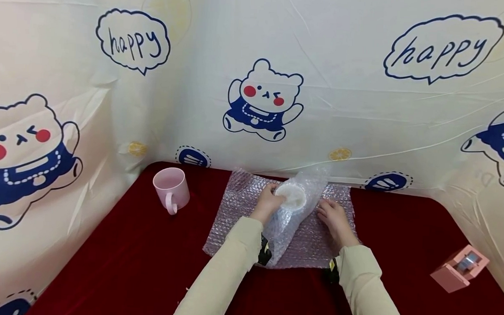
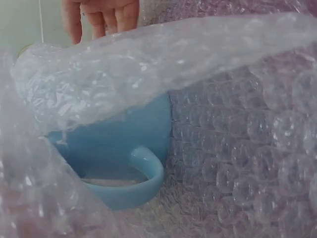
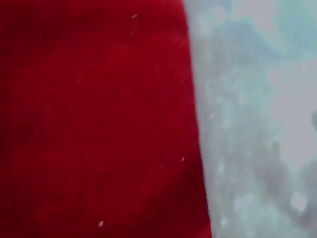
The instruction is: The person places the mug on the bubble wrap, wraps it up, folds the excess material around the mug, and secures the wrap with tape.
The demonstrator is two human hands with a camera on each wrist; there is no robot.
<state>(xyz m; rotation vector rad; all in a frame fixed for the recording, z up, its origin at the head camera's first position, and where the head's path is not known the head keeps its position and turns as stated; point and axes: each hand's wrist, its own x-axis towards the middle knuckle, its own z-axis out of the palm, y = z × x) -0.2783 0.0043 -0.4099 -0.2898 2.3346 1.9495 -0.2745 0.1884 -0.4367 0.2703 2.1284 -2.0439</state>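
A light blue mug (image 2: 119, 134) lies on a sheet of bubble wrap (image 1: 229, 221), its handle uncovered in the left wrist view. A flap of the wrap is folded over the mug, and its round, whitish end (image 1: 291, 197) shows in the head view. My left hand (image 1: 269, 203) grips the covered mug from the left, thumb near that round end. To the right of the flap, my right hand (image 1: 334, 219) has its fingers extended close to the flap's edge. The right wrist view holds only blurred wrap (image 3: 252, 119) and red cloth.
On the left of the red-covered table (image 1: 148, 260) stands a pink mug (image 1: 171, 190). A pink tape dispenser (image 1: 460, 269) with a clear roll sits at the right. Printed cloth walls (image 1: 345, 110) enclose the table's back and sides.
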